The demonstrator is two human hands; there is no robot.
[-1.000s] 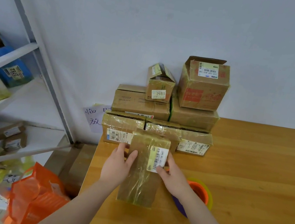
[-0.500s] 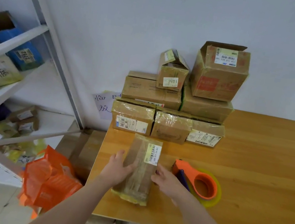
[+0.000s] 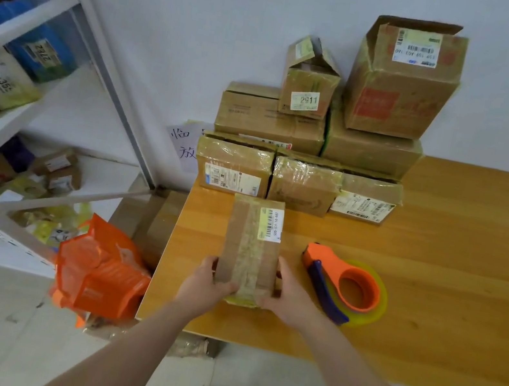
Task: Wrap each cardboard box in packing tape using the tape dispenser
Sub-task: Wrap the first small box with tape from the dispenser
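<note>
A flat cardboard box (image 3: 251, 243) with a tape strip down its middle and a white barcode label lies on the wooden table (image 3: 438, 259). My left hand (image 3: 208, 281) grips its near left corner and my right hand (image 3: 288, 292) grips its near right corner. An orange tape dispenser (image 3: 344, 285) with a yellowish roll lies on the table just right of my right hand. Three tape-wrapped boxes (image 3: 295, 183) stand in a row behind the held box, with a stack of plain cardboard boxes (image 3: 330, 104) against the wall behind them.
A white metal shelf (image 3: 27, 84) with parcels stands at the left. An orange plastic bag (image 3: 100, 271) sits on the floor by the table's left edge. Another box (image 3: 158, 227) is on the floor beside the table. My feet show below the table's front edge.
The box went from tilted up in both hands to lying flat on the table. Both hands slid down to its near end. The view dropped lower.
</note>
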